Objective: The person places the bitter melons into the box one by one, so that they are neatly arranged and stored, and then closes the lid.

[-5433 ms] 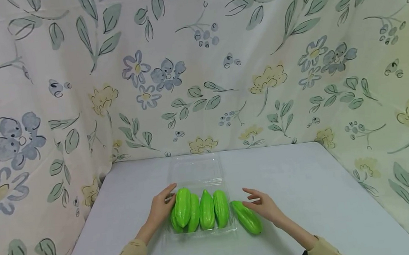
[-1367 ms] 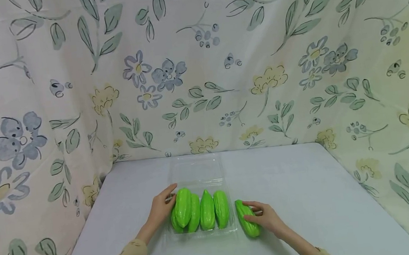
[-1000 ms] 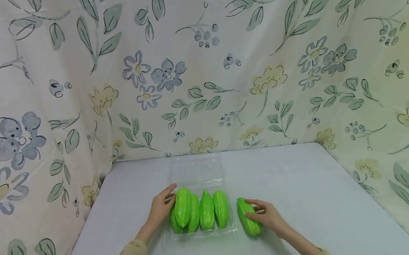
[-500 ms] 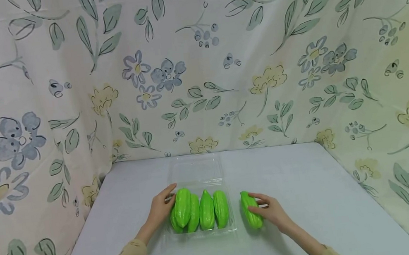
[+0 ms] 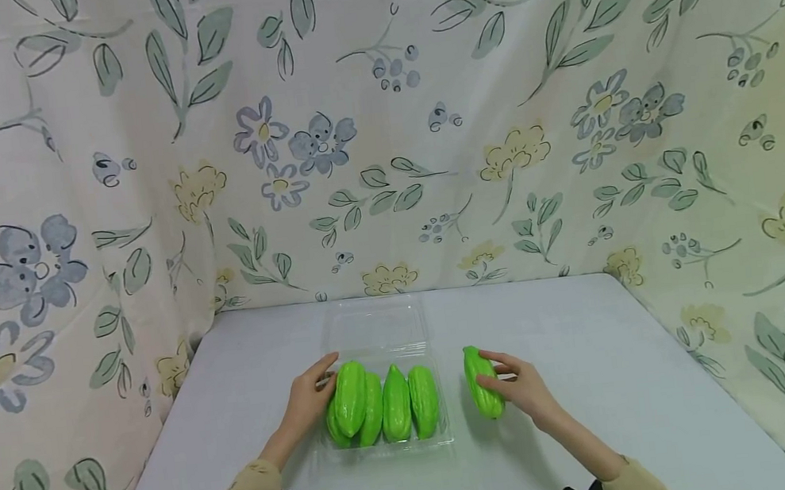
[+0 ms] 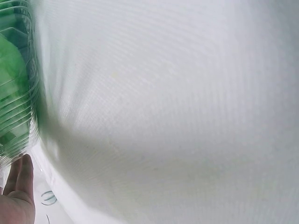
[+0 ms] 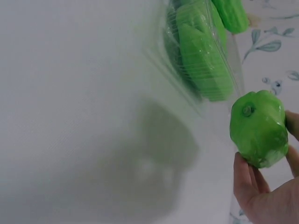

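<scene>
A bright green ribbed gourd point(image 5: 480, 383) is pinched between the thumb and fingers of my right hand point(image 5: 526, 392), to the right of the box. In the right wrist view the held gourd point(image 7: 259, 128) shows its stem end, and its shadow falls apart from it on the table. Several similar gourds point(image 5: 396, 404) lie in the clear plastic box point(image 5: 424, 443), one resting on top of others at the left. My left hand point(image 5: 308, 397) rests at the box's left side with fairly straight fingers. In the left wrist view the fingertips point(image 6: 26, 161) touch the box wall.
The box's clear lid point(image 5: 374, 325) lies folded back toward the far table edge. A white table point(image 5: 552, 324) extends around the box. Floral curtains point(image 5: 380, 126) hang behind it and along both sides.
My right hand has taken hold of the loose gourd beside the box, raised it and carried it slightly right and away from me. My left hand has stayed in place.
</scene>
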Demonstrator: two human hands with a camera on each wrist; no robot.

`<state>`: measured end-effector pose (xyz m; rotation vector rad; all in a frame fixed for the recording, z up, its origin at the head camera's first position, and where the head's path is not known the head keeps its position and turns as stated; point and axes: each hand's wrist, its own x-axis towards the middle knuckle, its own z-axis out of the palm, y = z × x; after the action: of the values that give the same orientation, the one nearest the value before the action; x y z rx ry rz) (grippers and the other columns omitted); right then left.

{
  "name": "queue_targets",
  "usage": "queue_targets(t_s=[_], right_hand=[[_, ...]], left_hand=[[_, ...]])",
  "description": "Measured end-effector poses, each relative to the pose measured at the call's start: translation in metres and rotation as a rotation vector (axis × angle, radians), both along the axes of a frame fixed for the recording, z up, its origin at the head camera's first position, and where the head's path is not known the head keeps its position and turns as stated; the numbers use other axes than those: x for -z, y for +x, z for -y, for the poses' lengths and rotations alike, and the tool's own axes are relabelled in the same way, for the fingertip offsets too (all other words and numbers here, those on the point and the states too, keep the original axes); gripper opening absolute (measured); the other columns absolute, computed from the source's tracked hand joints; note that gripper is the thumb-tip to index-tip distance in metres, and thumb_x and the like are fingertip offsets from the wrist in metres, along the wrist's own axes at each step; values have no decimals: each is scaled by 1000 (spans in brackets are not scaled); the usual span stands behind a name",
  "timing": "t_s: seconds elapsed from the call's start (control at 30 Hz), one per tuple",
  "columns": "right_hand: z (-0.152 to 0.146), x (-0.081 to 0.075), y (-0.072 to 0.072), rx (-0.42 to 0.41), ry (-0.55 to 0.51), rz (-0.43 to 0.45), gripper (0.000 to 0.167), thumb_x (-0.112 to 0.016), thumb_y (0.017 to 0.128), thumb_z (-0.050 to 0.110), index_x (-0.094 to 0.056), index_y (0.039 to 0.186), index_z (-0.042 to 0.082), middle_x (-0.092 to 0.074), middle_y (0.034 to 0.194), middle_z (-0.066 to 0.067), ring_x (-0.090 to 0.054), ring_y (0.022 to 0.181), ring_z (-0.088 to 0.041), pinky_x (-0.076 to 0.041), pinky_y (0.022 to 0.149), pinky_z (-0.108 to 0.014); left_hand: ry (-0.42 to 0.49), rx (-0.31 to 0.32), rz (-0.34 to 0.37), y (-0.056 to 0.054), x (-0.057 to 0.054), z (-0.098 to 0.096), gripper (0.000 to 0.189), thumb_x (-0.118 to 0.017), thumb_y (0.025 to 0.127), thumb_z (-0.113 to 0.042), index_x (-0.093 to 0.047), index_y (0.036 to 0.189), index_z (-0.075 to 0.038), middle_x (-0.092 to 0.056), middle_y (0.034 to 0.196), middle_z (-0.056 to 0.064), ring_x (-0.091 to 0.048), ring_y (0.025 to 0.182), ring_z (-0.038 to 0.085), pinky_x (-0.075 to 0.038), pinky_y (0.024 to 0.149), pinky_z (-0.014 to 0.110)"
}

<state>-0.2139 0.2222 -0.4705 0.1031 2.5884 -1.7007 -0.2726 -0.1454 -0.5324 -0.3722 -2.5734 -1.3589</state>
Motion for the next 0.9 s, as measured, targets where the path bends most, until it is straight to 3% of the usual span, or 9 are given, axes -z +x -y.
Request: queue_targets(t_s=[0.9], right_hand=[[26, -2, 2, 35, -109, 16, 51, -73, 84, 23, -57, 131, 13, -59, 116, -20, -63, 87, -17, -58, 67, -29]], left_hand=[[4, 1, -8, 2, -1, 0, 41, -60, 92, -4, -54, 133, -3, -53, 137, 18, -64, 107, 34, -56, 90, 41]])
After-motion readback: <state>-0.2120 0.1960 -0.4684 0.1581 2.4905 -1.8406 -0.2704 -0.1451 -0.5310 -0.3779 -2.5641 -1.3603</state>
